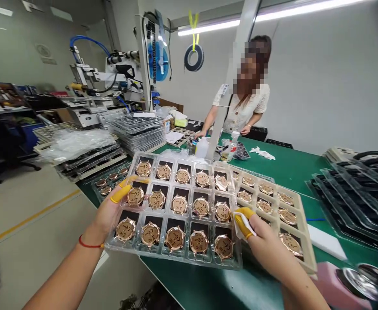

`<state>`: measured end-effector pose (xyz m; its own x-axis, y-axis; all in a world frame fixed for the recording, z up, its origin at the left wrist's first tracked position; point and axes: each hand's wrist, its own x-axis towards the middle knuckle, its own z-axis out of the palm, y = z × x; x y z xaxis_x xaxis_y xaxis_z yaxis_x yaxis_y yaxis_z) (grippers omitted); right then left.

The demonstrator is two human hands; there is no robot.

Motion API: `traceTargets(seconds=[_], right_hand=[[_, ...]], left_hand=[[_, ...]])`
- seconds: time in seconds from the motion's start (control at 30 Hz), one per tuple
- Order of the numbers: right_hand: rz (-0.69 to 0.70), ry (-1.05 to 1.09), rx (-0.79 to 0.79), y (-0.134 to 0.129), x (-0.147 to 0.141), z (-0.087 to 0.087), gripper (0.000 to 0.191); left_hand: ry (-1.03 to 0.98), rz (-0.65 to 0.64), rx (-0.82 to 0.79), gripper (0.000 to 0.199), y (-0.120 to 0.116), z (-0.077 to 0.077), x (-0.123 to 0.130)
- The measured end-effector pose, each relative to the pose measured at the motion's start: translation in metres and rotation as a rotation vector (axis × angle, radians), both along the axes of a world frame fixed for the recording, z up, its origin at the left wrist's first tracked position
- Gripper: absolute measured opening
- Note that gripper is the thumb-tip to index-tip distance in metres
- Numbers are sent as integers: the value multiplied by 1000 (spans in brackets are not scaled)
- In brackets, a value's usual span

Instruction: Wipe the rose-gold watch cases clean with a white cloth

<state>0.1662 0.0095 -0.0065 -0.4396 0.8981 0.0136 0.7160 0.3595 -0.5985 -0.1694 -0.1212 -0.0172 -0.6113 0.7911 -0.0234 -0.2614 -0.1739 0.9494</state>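
A clear plastic tray (176, 216) with rows of rose-gold watch cases, their backs up, is held tilted above the table. My left hand (112, 206), with yellow finger covers and a red string at the wrist, grips its left edge. At its right edge my right hand (251, 226), also in yellow finger covers, holds the tray with a white cloth (243, 225) pinched between fingers and tray. Partly behind it, to the right, lies a beige tray (305, 228) with more watch cases.
Stacked trays (143, 133) and plastic film (75, 144) stand left, black trays (353, 202) right. A pink container (333, 284) sits front right. Across the green table (285, 165), a person stands behind a post, near bottles (202, 147). A machine (111, 82) is back left.
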Motion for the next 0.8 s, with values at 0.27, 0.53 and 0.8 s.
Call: traceTargets(seconds=[0.27, 0.53, 0.8], right_hand=[[-9, -9, 18, -18, -21, -10, 11], [66, 31, -33, -21, -30, -8, 14], [136, 82, -65, -26, -33, -11, 16]], left_hand=[[-22, 21, -36, 51, -34, -6, -18], [-44, 59, -51, 46, -44, -10, -21], [-42, 22, -65, 48, -52, -17, -28]])
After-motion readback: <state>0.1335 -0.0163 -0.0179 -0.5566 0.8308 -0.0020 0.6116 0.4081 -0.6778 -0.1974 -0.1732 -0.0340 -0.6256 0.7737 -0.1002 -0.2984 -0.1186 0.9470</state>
